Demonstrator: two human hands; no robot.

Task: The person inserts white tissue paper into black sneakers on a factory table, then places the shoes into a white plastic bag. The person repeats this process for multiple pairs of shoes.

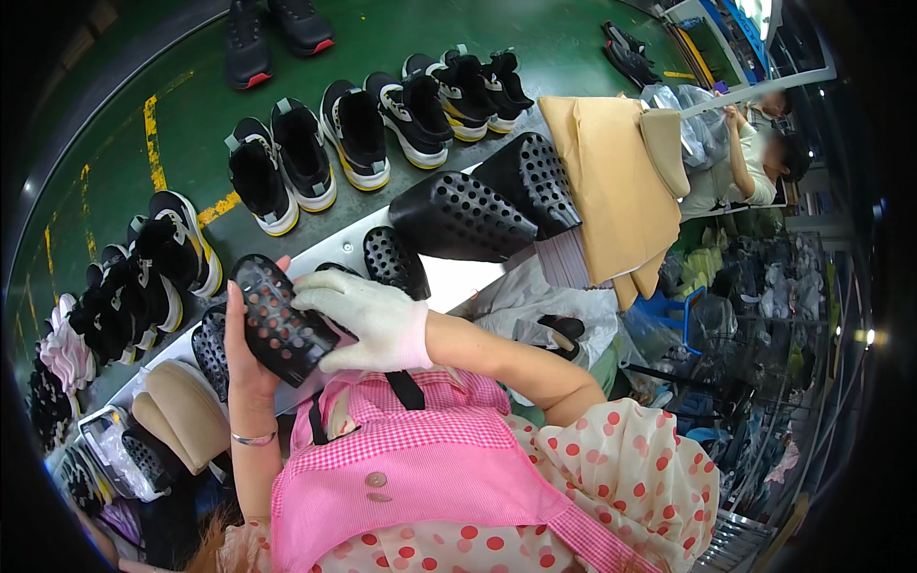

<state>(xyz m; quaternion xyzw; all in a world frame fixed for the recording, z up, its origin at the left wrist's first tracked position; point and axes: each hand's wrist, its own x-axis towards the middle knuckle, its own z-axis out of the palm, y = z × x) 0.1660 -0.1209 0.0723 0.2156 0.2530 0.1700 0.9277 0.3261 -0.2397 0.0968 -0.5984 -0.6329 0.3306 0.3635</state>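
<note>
A black plastic shoe form full of round holes is held up in front of my apron. My bare left hand, with a bracelet at the wrist, closes around its left side, the thumb along the edge. In a white glove, my right hand grips its right side, fingertips on the holed face. Part of the right hand's grip is hidden. Beyond the hands, similar perforated forms lie on the white bench: a small one and two larger ones. Another sits left of my left hand.
Black-and-white sneakers with yellow soles line the bench's far side. Tan sheets are stacked at the right, beside a clear plastic bag. Beige pads lie at the left. Another person is at the far right.
</note>
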